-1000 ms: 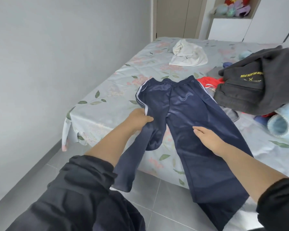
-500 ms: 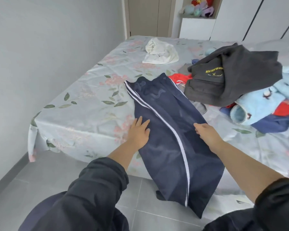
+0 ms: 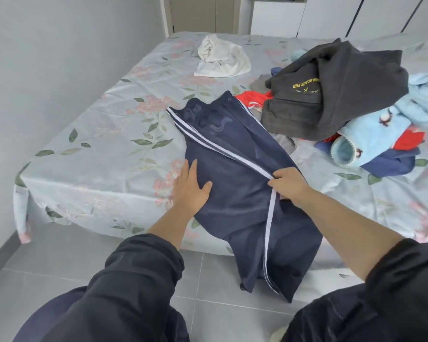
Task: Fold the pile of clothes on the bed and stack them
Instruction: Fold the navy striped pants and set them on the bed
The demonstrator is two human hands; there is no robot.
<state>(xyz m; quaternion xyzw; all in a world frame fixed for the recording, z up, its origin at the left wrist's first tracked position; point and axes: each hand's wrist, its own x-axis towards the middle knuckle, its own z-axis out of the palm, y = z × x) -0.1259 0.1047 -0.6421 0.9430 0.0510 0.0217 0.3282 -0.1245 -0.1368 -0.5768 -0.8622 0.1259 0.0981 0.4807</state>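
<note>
Navy track pants (image 3: 232, 149) with white side stripes lie folded lengthwise on the floral bedsheet (image 3: 104, 149), legs hanging over the bed's near edge. My left hand (image 3: 189, 188) presses flat on the pants' left edge, fingers straight. My right hand (image 3: 288, 182) pinches the pants' fabric at the white stripe on the right side. To the right sits a pile of clothes: a dark grey hoodie (image 3: 339, 95) on top, a light blue fleece garment (image 3: 381, 129), red pieces (image 3: 253, 98) and a navy item (image 3: 391, 161) beneath.
A crumpled white garment (image 3: 220, 58) lies further back on the bed. A grey wall runs along the left. Grey tiled floor (image 3: 59, 262) is below the bed's edge. White wardrobes and a door stand beyond the bed.
One pant leg was folded over the other a second ago. Since then my left hand has stayed flat on the pants, and my right hand has closed to pinch the striped edge.
</note>
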